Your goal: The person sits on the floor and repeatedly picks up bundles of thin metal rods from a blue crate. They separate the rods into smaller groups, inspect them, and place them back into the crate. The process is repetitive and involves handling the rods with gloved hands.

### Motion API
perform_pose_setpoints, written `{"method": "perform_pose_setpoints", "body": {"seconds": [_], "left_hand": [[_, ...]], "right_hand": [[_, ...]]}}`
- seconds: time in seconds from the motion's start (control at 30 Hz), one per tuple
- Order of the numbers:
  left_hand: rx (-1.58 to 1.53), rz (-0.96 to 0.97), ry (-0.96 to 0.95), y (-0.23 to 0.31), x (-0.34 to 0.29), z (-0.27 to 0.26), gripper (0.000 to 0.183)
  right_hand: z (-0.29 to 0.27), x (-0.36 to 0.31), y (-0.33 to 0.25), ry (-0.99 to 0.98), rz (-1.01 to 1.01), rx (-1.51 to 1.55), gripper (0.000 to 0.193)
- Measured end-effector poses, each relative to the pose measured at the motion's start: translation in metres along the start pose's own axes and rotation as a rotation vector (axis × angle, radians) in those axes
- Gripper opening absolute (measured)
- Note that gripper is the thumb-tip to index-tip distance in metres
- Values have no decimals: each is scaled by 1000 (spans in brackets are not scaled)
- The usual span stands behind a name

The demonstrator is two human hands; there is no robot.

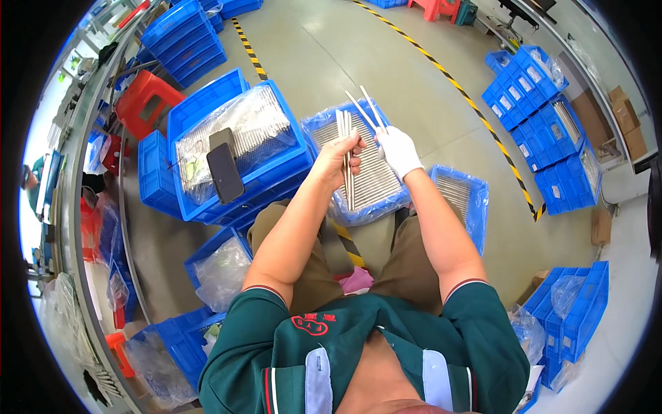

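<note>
My bare left hand (336, 160) is closed round a small bundle of thin silvery metal rods (349, 185), held roughly upright. Beside it, my right hand (398, 152), in a white glove, grips two more slender rods (361, 109) that slant up and to the left. Both hands are above a blue plastic crate (378, 215) lined with clear film. Inside that crate lie many similar rods (376, 181) in close parallel rows. My left hand and its bundle hide part of those rows.
Left of my hands, a blue crate (293, 160) holds bagged rods with a black phone (225, 174) on top. Another rod-filled crate (480, 217) is by my right knee. Crate stacks (562, 131) line the right side; a red stool (141, 103) stands at the left.
</note>
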State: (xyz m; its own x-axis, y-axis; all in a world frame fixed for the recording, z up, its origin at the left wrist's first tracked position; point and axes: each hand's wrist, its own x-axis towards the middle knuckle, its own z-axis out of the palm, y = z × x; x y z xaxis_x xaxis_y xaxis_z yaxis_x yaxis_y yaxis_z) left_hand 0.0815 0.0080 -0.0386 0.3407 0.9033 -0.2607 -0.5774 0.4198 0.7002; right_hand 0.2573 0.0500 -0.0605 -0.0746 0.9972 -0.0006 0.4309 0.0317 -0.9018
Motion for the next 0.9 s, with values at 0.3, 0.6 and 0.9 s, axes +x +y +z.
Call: {"method": "perform_pose_setpoints", "body": {"seconds": [0.3, 0.6, 0.9], "left_hand": [[-153, 256, 304, 24, 15, -21, 31], [-98, 258, 233, 19, 9, -5, 30], [14, 127, 95, -1, 11, 11, 25]], "right_hand": [[-16, -52, -39, -278, 152, 376, 15], [-10, -56, -45, -221, 122, 357, 15], [6, -41, -20, 9, -5, 272, 16]]}}
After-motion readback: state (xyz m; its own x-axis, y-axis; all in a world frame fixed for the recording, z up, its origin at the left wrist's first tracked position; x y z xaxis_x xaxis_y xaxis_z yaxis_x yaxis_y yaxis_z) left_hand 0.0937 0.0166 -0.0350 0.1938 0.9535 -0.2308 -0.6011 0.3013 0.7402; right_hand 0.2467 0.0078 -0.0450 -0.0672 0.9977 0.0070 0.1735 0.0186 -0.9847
